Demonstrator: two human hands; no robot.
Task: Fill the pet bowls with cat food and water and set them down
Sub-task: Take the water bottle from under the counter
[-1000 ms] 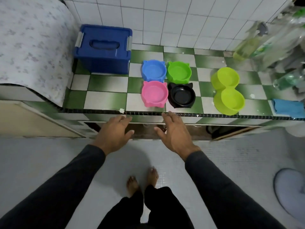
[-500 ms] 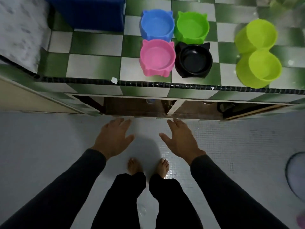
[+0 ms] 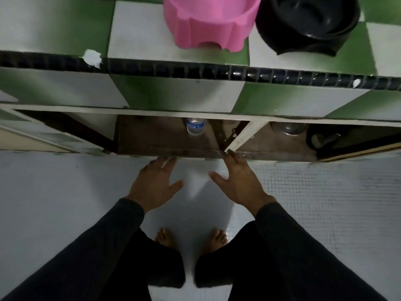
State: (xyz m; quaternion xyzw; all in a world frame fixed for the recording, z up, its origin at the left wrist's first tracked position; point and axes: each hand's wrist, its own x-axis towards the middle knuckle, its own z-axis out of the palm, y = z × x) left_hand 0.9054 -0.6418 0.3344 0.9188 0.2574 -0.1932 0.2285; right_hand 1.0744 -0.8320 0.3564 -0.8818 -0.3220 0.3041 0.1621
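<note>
A: Hands?
B: Left hand [image 3: 155, 184] and right hand [image 3: 239, 183] both empty, fingers straight and spread, palms down, side by side with a gap between them. Fingertips sit at the near edge of the open cabinet [image 3: 165, 137] under the counter [image 3: 138, 40].
A: Bowls?
B: Pink bowl [image 3: 211, 20] and black bowl [image 3: 308, 22] on the checkered counter top, far side, just beside each other, pink to the left. Contents can't be made out.
A: Inside the cabinet?
B: Clear water bottle [image 3: 196, 126], blue label, standing in the left compartment. Right compartment: a metal pot [image 3: 288, 128], partly hidden.
</note>
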